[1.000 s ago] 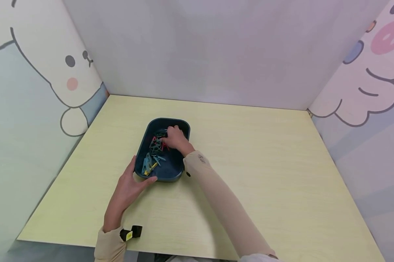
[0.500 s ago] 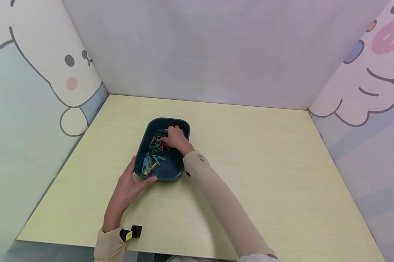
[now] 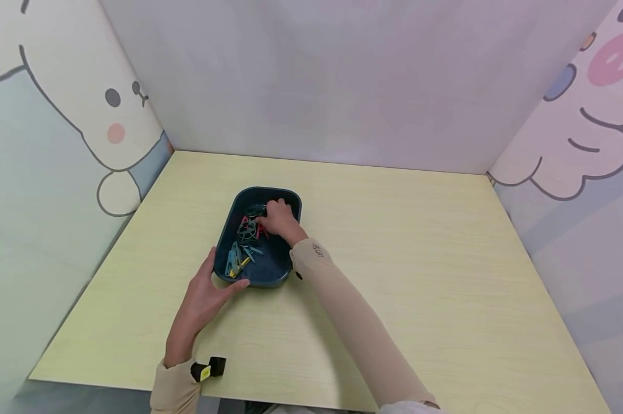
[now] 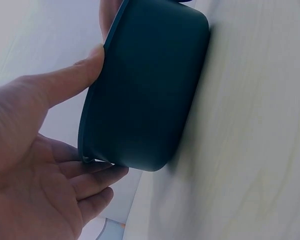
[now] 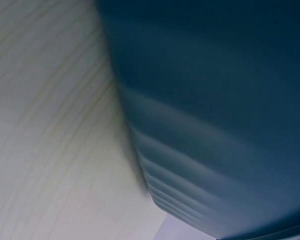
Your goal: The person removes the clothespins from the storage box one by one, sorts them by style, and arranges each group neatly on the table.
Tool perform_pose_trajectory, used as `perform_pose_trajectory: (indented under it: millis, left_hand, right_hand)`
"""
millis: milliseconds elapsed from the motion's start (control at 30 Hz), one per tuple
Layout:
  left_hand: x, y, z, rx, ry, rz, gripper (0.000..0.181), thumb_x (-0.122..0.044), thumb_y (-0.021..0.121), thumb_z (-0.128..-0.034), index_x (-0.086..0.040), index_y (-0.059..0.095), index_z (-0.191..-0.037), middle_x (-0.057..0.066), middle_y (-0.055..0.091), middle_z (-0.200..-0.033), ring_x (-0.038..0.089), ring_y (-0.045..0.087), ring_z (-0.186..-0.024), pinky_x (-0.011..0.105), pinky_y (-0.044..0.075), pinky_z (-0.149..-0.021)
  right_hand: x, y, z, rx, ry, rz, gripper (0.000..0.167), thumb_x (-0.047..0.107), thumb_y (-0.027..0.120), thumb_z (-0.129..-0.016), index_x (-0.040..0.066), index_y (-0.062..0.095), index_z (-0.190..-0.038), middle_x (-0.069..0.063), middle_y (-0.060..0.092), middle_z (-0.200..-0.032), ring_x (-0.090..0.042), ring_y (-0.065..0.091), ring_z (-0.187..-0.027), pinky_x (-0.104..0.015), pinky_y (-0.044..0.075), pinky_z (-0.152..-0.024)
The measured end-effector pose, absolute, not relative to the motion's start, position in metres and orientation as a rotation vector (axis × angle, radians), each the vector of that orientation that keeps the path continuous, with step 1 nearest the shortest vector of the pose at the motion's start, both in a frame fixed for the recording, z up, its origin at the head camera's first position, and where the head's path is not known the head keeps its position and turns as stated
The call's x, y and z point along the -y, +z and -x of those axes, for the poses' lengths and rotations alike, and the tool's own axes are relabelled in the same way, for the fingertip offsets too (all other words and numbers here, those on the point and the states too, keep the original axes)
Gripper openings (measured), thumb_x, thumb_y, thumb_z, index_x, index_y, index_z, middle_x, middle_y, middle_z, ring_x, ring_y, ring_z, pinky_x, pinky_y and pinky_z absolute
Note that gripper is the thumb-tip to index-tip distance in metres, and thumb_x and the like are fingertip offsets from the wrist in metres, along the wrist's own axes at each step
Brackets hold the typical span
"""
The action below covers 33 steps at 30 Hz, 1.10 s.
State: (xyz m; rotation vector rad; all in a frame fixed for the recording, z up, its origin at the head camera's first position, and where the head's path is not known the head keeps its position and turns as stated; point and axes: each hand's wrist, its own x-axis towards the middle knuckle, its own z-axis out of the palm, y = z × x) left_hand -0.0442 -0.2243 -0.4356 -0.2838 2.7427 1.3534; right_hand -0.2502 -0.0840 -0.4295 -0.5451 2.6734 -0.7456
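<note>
A dark blue plastic bin sits on the table, left of the middle in the head view. Inside it lie light blue clothespins, a yellow one, and a tangle of red and dark green pieces farther back. My left hand holds the bin's near left corner. In the left wrist view its thumb touches the rim and the fingers lie along the side wall. My right hand reaches into the bin's far right part, beside the red pieces. Its fingertips are partly hidden, so any grasp is unclear.
The pale wooden table extends to the right of the bin. A white back wall and printed side panels enclose it. In the right wrist view, the bin's outer wall fills much of the picture.
</note>
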Motion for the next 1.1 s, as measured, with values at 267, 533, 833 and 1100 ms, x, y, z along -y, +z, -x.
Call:
perform_pose_trajectory:
  millis: [267, 533, 833, 1100]
  left_hand:
    - [0.2253, -0.4351, 0.0435, -2.749, 1.358, 0.278, 0.113, -0.045, 0.077, -0.0934, 0.002, 0.003, -0.164, 0.028, 0.01, -0.169, 0.048, 0.014, -0.153, 0.066, 0.023, -0.118]
    - [0.2248, -0.4356, 0.0433, -2.749, 1.367, 0.273, 0.112, -0.045, 0.077, -0.0934, 0.003, 0.004, -0.164, 0.028, 0.01, -0.169, 0.048, 0.014, -0.153, 0.066, 0.023, -0.118]
    - [0.2244, -0.436, 0.0431, -2.749, 1.362, 0.284, 0.113, -0.045, 0.077, -0.0936, 0.003, 0.003, -0.164, 0.028, 0.009, -0.169, 0.048, 0.014, -0.153, 0.065, 0.022, -0.119]
    - [0.2243, -0.4361, 0.043, -2.75, 1.364, 0.282, 0.112, -0.046, 0.076, -0.0938, 0.003, 0.003, -0.164, 0.027, 0.009, -0.169, 0.047, 0.014, -0.153, 0.065, 0.022, -0.119]
  right_hand:
    - [0.0849, -0.4302, 0.2494, -2.683, -0.72, 0.564, 0.034, 0.033, 0.065, -0.104, 0.005, 0.064, -0.084, -0.017, 0.054, -0.119, -0.031, 0.051, -0.101, -0.037, 0.047, -0.084]
    - [0.0856, -0.4316, 0.2474, -2.711, -0.707, 0.55, 0.029, 0.033, 0.065, -0.104, 0.004, 0.065, -0.104, -0.017, 0.053, -0.121, -0.029, 0.049, -0.104, -0.038, 0.047, -0.085]
    - [0.0852, -0.4347, 0.2472, -2.738, -0.74, 0.572, 0.037, 0.032, 0.067, -0.103, 0.001, 0.065, -0.124, -0.015, 0.058, -0.119, -0.026, 0.054, -0.105, -0.037, 0.05, -0.089]
    - [0.0847, -0.437, 0.2463, -2.759, -0.809, 0.587, 0.037, 0.032, 0.07, -0.102, 0.002, 0.065, -0.122, -0.011, 0.059, -0.11, -0.021, 0.056, -0.092, -0.033, 0.052, -0.08]
